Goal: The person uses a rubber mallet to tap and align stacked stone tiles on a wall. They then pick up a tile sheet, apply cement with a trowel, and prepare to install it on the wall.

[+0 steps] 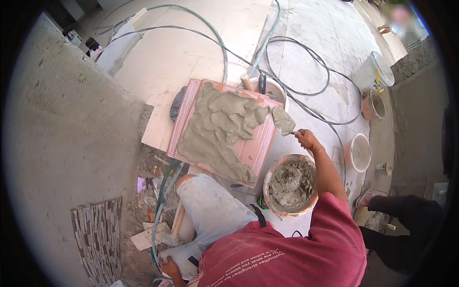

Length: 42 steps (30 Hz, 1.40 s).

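Observation:
My right hand [307, 139] is closed round the handle of a trowel [283, 120]. The trowel's blade, smeared with grey mortar, is at the right edge of a tile [256, 160] lying back side up. Wet mortar [217, 122] covers much of the tile's ribbed, reddish back in thick, uneven heaps. Some ribs stay bare along the right and lower right. Just below my right hand stands a bucket [271, 203] holding more mortar [291, 184]. My left hand [170, 269] rests on my jeans at the lower left, fingers apart, holding nothing I can see.
Hoses [311, 55] loop across the tiled floor beyond. Behind the tile sits a tub [275, 88] with tools. Along the right are a white bucket [375, 71] and smaller pails [358, 153]. A person's dark-clothed leg [397, 210] is at the right; rubble [148, 186] lies left.

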Motion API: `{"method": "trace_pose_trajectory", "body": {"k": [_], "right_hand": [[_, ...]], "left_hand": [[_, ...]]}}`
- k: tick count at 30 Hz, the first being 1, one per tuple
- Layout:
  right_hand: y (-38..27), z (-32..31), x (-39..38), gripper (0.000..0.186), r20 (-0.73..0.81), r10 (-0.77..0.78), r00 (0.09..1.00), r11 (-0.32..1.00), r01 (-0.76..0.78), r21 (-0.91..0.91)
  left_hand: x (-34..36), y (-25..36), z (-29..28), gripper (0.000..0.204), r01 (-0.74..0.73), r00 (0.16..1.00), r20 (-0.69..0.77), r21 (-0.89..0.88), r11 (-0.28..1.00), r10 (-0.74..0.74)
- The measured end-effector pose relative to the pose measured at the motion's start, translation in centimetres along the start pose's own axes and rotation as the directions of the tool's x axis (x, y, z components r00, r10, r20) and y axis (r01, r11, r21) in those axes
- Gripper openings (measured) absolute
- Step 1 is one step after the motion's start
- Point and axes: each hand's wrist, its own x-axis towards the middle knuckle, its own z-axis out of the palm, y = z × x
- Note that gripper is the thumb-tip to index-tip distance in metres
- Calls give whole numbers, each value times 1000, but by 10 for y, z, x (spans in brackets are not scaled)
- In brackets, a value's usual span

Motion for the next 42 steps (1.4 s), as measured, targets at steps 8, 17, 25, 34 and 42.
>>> {"method": "trace_pose_trajectory", "body": {"k": [8,17,25,34,42], "right_hand": [[-84,-11,-86,39,-183,-168,969,934,97,-343],[-206,91,-51,30,-84,-270,959,840,192,-507],[-206,39,-44,32,-107,-54,993,819,-17,-574],[-170,32,-32,29,-144,-15,989,905,-48,-422],[-221,30,-55,32,88,136,987,989,-140,45]], "left_hand": [[7,-19,9,58,-42,998,-45,91,995,46],[3,-7,5,54,-6,999,-53,49,999,9],[1,-11,7,49,-42,995,-93,40,998,45],[2,-16,6,50,-39,996,-85,39,998,42],[-5,10,-1,50,15,998,-69,66,998,-11]]}}
